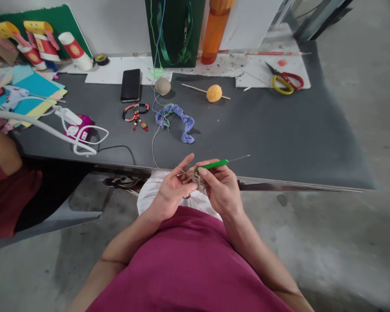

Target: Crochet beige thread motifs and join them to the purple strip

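Observation:
My right hand point(222, 187) is closed round a crochet hook with a green handle point(212, 164), its metal shaft sticking out to the right. My left hand point(173, 188) pinches a small beige crocheted piece point(199, 182) between both hands, just in front of the table's near edge. A thin beige yarn point(153, 143) runs from the work up across the dark grey table point(279, 130) to a beige yarn ball point(163, 86).
On the table lie a blue crocheted strip point(182, 121), an orange yarn ball on a stick point(213, 93), a black phone point(131, 84), a beaded bracelet point(135, 113), scissors point(286, 81) and a glue gun with white cable point(74, 128). Another person's arm point(0, 147) is at left.

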A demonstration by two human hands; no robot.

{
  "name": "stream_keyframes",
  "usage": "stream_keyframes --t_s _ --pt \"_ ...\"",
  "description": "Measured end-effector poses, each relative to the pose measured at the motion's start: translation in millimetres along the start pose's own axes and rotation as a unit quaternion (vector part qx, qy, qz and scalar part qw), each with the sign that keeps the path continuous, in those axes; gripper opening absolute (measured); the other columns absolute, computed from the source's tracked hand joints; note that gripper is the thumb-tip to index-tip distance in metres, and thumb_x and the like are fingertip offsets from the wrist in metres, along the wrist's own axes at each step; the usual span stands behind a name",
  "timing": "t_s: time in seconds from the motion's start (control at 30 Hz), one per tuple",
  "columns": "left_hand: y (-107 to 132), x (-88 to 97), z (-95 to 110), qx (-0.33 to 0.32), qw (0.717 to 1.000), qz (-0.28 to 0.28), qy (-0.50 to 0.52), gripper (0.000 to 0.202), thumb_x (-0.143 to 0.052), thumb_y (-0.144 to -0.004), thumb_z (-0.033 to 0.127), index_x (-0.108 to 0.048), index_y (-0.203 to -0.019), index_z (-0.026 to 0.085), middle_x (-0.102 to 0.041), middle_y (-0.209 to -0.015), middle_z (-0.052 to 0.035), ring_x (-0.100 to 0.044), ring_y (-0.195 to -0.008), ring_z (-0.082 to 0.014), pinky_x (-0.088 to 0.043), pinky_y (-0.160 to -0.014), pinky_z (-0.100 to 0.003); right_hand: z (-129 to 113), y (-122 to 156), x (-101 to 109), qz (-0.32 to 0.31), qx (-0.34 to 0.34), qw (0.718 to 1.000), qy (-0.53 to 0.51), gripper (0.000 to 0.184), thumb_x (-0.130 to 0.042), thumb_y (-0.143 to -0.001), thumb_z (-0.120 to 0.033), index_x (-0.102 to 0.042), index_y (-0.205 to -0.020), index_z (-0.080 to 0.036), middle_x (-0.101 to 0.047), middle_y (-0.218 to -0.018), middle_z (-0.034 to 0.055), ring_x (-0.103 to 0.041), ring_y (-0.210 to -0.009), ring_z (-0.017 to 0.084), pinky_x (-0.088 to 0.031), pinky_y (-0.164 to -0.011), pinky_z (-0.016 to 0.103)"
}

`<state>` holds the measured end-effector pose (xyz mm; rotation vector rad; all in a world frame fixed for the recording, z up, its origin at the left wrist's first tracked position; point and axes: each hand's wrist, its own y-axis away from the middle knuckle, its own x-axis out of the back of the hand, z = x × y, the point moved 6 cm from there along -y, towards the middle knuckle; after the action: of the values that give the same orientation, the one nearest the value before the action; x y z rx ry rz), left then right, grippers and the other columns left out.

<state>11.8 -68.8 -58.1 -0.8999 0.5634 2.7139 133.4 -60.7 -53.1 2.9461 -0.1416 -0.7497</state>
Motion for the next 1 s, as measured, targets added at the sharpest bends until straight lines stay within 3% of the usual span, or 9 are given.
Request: stream_keyframes --t_s 0.23,0.4,0.53,0.7,0.9,0.93,1.0 --pt "-0.9 -0.6 5.0 -0.024 0.998 0.037 0.037 0.059 -0.09 -0.072 0.021 -0.076 -0.129 0.028 -0.075 -0.094 0.0023 -0.067 -0.088 -0.0127 -0.051 -0.089 -0.028 -4.2 -0.3 0.1 0.005 0.011 1.0 -0.003 0.028 -0.095 -0.073 -0.047 -0.08 -0.087 -0.027 -0.084 -0.079 0.0009 -0.079 -0.069 0.018 -0.066 -0.062 0.029" --pt "0.9 0.4 8.9 -0.061 0.997 0.048 0.009 0.07 -0.09 -0.075 0.022 -0.068 -0.141 0.027 -0.073 -0.089 0.0037 -0.067 -0.084 -0.0115 -0.051 -0.086 -0.027 -6.0 0.8 2.3 0.003 0.036 0.999 0.033 0.029 -0.094 -0.073 -0.05 -0.08 -0.087 -0.028 -0.083 -0.08 0.0006 -0.078 -0.069 0.018 -0.066 -0.065 0.03" --pt "3.7 1.1 11.0 -0.077 0.995 0.061 -0.009 0.08 -0.091 -0.073 0.021 -0.063 -0.148 0.028 -0.073 -0.088 0.0036 -0.066 -0.079 -0.012 -0.051 -0.079 -0.027 -13.2 6.4 3.4 0.012 0.093 0.991 0.091 0.021 -0.091 -0.08 -0.044 -0.08 -0.089 -0.028 -0.084 -0.084 0.0006 -0.078 -0.073 0.018 -0.065 -0.067 0.03" --pt "6.0 0.6 12.6 -0.093 0.992 0.083 -0.023 0.077 -0.091 -0.075 0.021 -0.065 -0.147 0.026 -0.073 -0.088 0.0031 -0.062 -0.074 -0.0097 -0.048 -0.071 -0.024 -28.1 16.0 -3.2 -0.001 0.196 0.965 0.175 0.003 -0.082 -0.091 -0.031 -0.081 -0.093 -0.03 -0.084 -0.087 0.0007 -0.079 -0.082 0.02 -0.065 -0.073 0.033" --pt "5.6 -0.2 9.8 -0.121 0.988 0.092 0.008 0.07 -0.092 -0.076 0.024 -0.069 -0.142 0.027 -0.072 -0.085 0.0037 -0.066 -0.079 -0.0102 -0.053 -0.079 -0.024 -36.3 30.3 -13.2 -0.016 0.348 0.894 0.281 0.033 -0.076 -0.09 -0.01 -0.082 -0.105 -0.038 -0.087 -0.106 0.0006 -0.08 -0.087 0.023 -0.062 -0.074 0.041" --pt "5.3 -0.6 9.3 -0.12 0.989 0.088 0.015 0.069 -0.092 -0.076 0.024 -0.069 -0.141 0.027 -0.072 -0.085 0.0034 -0.067 -0.081 -0.0106 -0.053 -0.081 -0.024 -34.9 31.3 -13.0 -0.009 0.352 0.895 0.274 0.034 -0.077 -0.089 -0.01 -0.083 -0.106 -0.039 -0.087 -0.108 0.0001 -0.08 -0.088 0.023 -0.062 -0.074 0.042" --pt "4.6 -1.4 8.7 -0.106 0.991 0.078 0.027 0.07 -0.092 -0.075 0.023 -0.069 -0.141 0.026 -0.073 -0.086 0.0031 -0.068 -0.082 -0.0109 -0.054 -0.084 -0.025 -28.5 29.1 -9.4 0.011 0.319 0.923 0.215 0.032 -0.078 -0.09 -0.012 -0.083 -0.104 -0.04 -0.087 -0.106 -0.0012 -0.08 -0.089 0.023 -0.062 -0.075 0.041"
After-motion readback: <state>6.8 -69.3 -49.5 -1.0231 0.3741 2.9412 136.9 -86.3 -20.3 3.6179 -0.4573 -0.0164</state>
